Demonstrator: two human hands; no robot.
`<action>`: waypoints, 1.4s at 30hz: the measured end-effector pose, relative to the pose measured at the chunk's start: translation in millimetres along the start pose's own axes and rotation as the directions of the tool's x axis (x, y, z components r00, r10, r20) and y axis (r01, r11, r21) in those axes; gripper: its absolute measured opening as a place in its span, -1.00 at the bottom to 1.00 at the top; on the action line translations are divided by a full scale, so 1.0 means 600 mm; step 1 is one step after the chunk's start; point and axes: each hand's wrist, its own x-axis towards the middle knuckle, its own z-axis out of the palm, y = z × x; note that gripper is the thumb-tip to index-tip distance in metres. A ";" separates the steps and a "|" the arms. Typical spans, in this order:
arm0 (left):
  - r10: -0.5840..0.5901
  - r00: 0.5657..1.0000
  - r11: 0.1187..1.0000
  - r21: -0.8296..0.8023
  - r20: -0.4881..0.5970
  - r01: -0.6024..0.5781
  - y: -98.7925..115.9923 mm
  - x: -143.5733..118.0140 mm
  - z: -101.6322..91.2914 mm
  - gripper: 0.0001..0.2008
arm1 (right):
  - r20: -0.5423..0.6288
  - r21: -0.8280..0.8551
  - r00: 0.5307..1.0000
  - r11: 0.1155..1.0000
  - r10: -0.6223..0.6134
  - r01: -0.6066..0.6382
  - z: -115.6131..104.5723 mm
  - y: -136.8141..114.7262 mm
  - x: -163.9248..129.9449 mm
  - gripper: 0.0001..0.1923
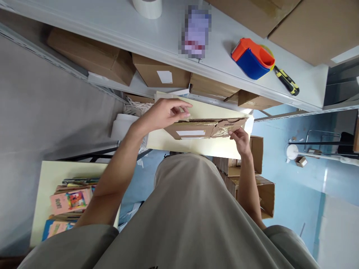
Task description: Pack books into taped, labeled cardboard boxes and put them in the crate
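Cardboard box (193,130), brown and thin-looking, with a white label on its face and shiny tape toward its right end, lies across a pale yellow surface (221,148) in front of a person in a grey shirt (193,216). The right hand (238,137) is clamped on the box's right end, thumb on the near face. The left hand (175,111) is at the upper edge, left of the middle, its fingers loosely curled; whether it grips or touches the box cannot be told.

Beyond the surface, a pale shelf (106,28) carries a white roll (148,8), a pixelated rectangular item (195,33), an orange and blue tape dispenser (252,59) and, just beside it, a yellow and black cutter (286,81). More cartons (161,71) sit in a row beneath the shelf.

At lower left, colourful books (72,201) lie piled on a second pale yellow surface (47,183). At right, uncovered boxes (267,196) stand near the blue floor (291,183).
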 end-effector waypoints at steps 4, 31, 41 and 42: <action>0.031 0.997 0.998 0.049 0.073 -0.035 -0.003 0.015 -0.001 -0.61 | 0.023 -0.014 1.000 1.000 -0.010 0.010 0.012 -0.008 0.008 -0.60; -0.073 0.959 0.991 -0.090 0.274 0.101 -0.006 0.035 0.063 -0.54 | 0.135 -0.001 0.986 0.995 0.099 -0.100 -0.014 0.069 0.020 -0.47; -0.446 0.883 0.877 -0.267 -0.144 0.399 -0.094 -0.024 0.133 -0.01 | 0.019 0.043 0.986 0.985 0.164 -0.164 -0.087 0.183 -0.023 -0.47; -0.495 0.856 0.849 -0.292 -0.150 0.440 -0.108 -0.031 0.149 0.02 | 0.003 0.057 0.986 0.984 0.167 -0.167 -0.091 0.191 -0.024 -0.47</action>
